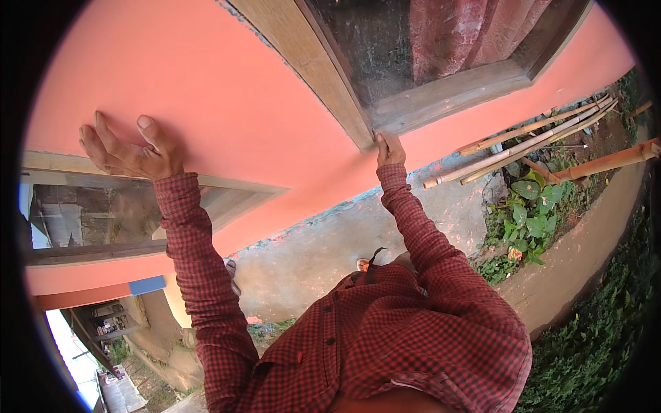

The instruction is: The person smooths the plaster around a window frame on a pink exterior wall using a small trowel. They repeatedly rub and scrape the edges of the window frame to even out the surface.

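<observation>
A person in a checked shirt (330, 337), hands well apart, reaches up to a coral-painted wall (241, 103).
At left, the left hand (134, 148) is spread against the wall, fingers bent, at the upper edge of a wood-framed window (89, 215); to its right, a second window's wooden frame (319, 78) slants down to the right hand (390, 149), whose fingertips meet its bottom corner, though whether they clasp anything cannot be told. Behind that window's glass hangs a red curtain (465, 34); farther right lie bamboo poles (520, 146).
</observation>
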The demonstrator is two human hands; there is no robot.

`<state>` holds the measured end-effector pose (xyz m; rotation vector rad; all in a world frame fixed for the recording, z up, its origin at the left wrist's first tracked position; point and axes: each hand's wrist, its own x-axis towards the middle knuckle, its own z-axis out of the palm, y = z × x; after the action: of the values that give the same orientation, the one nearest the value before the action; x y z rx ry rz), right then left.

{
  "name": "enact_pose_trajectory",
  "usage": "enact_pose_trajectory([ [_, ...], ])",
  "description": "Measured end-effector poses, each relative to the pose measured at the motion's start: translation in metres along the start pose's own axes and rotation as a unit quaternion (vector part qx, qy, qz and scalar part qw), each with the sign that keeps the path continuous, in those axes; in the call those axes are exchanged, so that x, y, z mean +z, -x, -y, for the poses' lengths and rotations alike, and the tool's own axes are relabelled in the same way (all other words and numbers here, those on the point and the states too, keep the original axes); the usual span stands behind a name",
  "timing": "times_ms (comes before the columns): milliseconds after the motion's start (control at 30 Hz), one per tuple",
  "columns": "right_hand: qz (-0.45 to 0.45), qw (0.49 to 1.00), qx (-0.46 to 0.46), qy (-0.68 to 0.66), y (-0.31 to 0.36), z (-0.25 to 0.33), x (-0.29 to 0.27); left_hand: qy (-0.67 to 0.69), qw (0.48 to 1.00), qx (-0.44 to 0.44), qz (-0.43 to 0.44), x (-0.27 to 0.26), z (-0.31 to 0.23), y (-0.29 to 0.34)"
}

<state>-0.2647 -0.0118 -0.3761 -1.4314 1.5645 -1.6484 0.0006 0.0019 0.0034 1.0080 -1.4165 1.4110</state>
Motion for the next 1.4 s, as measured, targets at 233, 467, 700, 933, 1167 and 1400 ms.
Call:
enact_pose_trajectory([
  [233, 0.019, 0.997, 0.056, -0.05, -0.006, 0.024, -0.004, -0.013, 1.0, 0.016, 0.013, 0.001, 0.003, 0.004],
  [467, -0.003, 0.998, 0.02, -0.059, -0.007, 0.031, -0.01, -0.04, 0.999, 0.031, 0.009, 0.002, 0.0, 0.007],
  [700, -0.015, 0.996, -0.021, -0.089, -0.018, 0.051, -0.014, -0.015, 1.0, 0.015, 0.0, 0.005, -0.003, 0.006],
  [933, 0.033, 0.999, 0.018, -0.039, -0.01, 0.026, -0.019, -0.065, 0.996, -0.003, 0.056, 0.002, -0.009, 0.008],
  [1167, 0.181, 0.973, 0.137, -0.039, -0.001, -0.004, -0.037, -0.08, 0.988, -0.03, 0.129, -0.014, -0.018, 0.02],
  [1400, 0.308, 0.893, 0.303, -0.13, 0.056, -0.098, -0.112, -0.011, 0.932, -0.201, 0.302, -0.07, -0.098, 0.105],
])
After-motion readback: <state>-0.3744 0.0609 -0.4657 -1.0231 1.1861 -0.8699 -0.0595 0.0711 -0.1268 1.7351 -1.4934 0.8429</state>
